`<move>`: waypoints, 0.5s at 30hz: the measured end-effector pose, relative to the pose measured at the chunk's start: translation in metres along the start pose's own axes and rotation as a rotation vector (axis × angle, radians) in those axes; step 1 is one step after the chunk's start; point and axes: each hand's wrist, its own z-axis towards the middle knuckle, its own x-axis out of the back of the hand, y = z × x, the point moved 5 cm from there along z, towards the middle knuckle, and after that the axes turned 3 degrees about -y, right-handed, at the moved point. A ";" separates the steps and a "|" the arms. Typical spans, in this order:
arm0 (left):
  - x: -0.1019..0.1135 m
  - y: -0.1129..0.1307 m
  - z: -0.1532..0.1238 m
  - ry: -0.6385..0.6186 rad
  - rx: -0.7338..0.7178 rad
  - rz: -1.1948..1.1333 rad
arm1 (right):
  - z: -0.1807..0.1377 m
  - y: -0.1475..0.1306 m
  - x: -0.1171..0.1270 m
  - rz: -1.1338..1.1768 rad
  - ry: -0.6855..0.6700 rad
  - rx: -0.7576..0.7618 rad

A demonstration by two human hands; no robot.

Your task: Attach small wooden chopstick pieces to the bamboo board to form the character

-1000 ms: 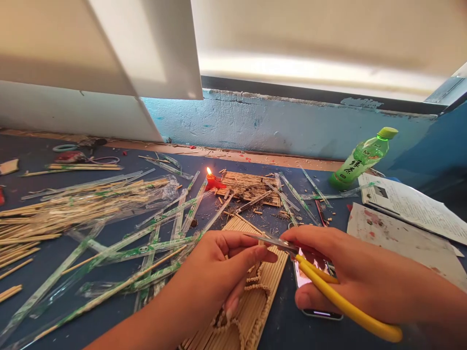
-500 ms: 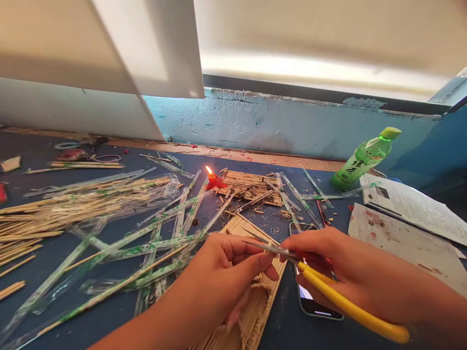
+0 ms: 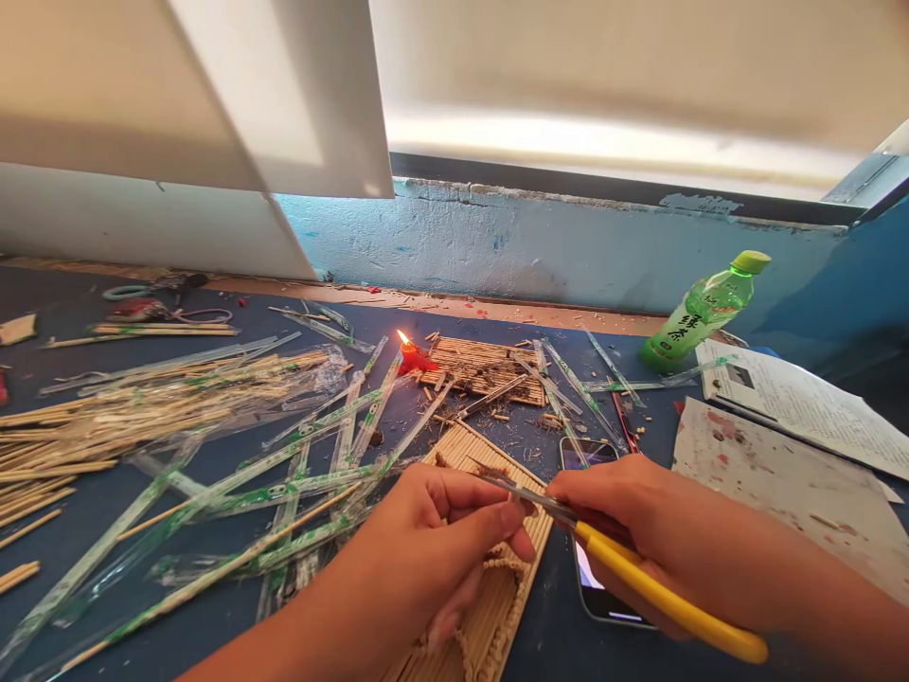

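Observation:
My right hand [image 3: 639, 530] grips a pair of scissors [image 3: 632, 573] with yellow handles, blades pointing left and nearly closed. The fingers of my left hand [image 3: 454, 530] are pinched together beside the blades. A tiny pale bit shows at its fingertips, too small to name. Below both hands lies a panel of bamboo sticks [image 3: 515, 587] laid side by side, with short bits standing along curved lines on it. My left hand hides part of this panel. A phone [image 3: 614, 606] with a lit screen lies partly under my right hand.
A red candle [image 3: 416, 357] burns beside a second, charred stick panel [image 3: 469, 360]. Loose chopsticks [image 3: 177, 398] and clear wrappers [image 3: 298, 488] cover the left. A green tea bottle [image 3: 703, 313], an open book [image 3: 795, 398] and a stained sheet [image 3: 774, 483] are at the right.
The scissor blades have come together from a wider gap. Both hands stay close to each other over the stick panel, and the view has shifted slightly.

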 end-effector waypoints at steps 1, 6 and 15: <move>0.000 0.000 0.000 -0.003 0.000 -0.007 | 0.001 0.001 0.001 0.002 0.039 0.011; 0.003 0.003 -0.002 0.006 -0.062 -0.054 | 0.006 0.000 0.009 0.051 0.173 0.062; 0.009 0.013 0.002 0.071 -0.171 -0.155 | -0.005 0.041 0.042 -0.322 0.404 -0.232</move>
